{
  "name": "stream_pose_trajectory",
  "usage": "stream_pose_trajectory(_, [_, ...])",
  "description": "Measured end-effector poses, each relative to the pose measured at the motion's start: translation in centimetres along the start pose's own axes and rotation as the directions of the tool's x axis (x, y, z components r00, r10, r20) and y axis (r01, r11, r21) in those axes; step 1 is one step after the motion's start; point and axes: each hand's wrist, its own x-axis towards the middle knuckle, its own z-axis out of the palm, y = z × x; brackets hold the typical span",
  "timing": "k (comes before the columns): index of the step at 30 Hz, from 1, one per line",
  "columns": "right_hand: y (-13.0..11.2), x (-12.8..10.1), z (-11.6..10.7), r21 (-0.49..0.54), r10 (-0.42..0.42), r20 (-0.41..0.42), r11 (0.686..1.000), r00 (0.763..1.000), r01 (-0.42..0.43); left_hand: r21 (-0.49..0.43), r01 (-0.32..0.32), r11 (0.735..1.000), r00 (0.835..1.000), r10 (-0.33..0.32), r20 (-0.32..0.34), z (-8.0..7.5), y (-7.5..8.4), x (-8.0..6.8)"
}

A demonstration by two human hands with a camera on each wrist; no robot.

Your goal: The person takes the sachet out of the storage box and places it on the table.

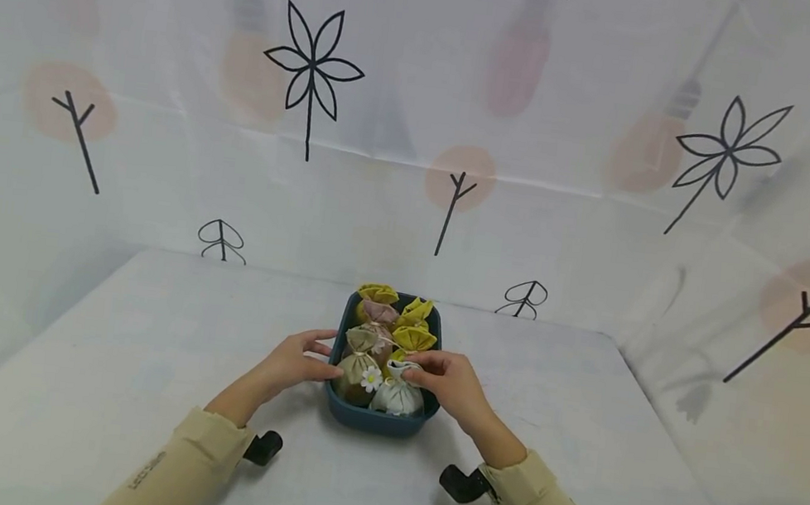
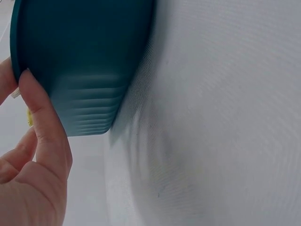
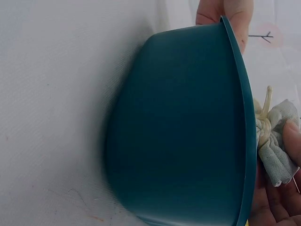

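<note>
Here, on the left, my left hand point(image 1: 298, 361) rests against the left side of the dark teal tub point(image 1: 374, 421), thumb laid along the rim and fingers only loosely bent; the left wrist view shows that thumb point(image 2: 40, 113) lying flat on the tub's ribbed outer wall point(image 2: 84, 61), touching rather than clamping. It has hold of nothing beyond that light contact.

The tub sits on the white cloth-covered table point(image 1: 138, 355), roughly in the middle and close to me, with its short side toward my body. It is packed with small tied fabric sachets. In the near left corner is a brownish one with a white daisy point(image 1: 371, 378) on its front, just beside my left fingertips. Behind it lie a beige sachet point(image 1: 365, 338) and a pinkish one point(image 1: 379, 312), and several yellow ones point(image 1: 414, 337) fill the far end and right side.

In the near right corner sits a pale grey-white sachet point(image 1: 398, 397). My right hand point(image 1: 453, 383) is over the tub's right rim with its fingers curled in on the gathered neck of this sachet; the right wrist view shows the frilled top and its tie point(image 3: 273, 136) pressed against my fingers point(image 3: 282, 197), just above the tub's edge point(image 3: 247, 141). The sachet's body is still down in the tub.

Both sleeves are tan, and a small black camera mount sits under each wrist.
</note>
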Motion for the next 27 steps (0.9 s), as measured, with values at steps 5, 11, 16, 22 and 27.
stream_pose_trajectory(5, [0.1, 0.1, 0.0, 0.007, 0.031, -0.019, 1.0, 0.999, -0.031, -0.019, 0.009, 1.0, 1.0, -0.009, 0.009, 0.0, 0.0, 0.0])
stream_pose_trajectory(11, [0.0, 0.1, 0.0, 0.017, 0.019, -0.016, 1.0, 1.0, -0.019, -0.006, 0.031, 1.0, 1.0, -0.031, 0.007, 0.0, -0.2, 0.0])
stream_pose_trajectory(16, [-0.4, 0.0, 0.0, 0.019, -0.002, -0.021, 1.0, 1.0, 0.002, -0.011, 0.028, 1.0, 1.0, -0.028, 0.007, 0.1, -0.2, 0.0])
stream_pose_trajectory(22, [-0.9, 0.0, -0.3, 0.032, -0.003, -0.07, 0.999, 0.998, 0.006, -0.019, 0.014, 1.0, 1.0, -0.014, 0.003, 0.2, -0.1, 0.1])
stream_pose_trajectory(27, [-1.6, -0.3, -0.6, 0.051, -0.013, -0.126, 0.998, 0.992, 0.02, -0.026, 0.005, 1.0, 1.0, -0.005, -0.001, 0.1, -0.2, 0.3])
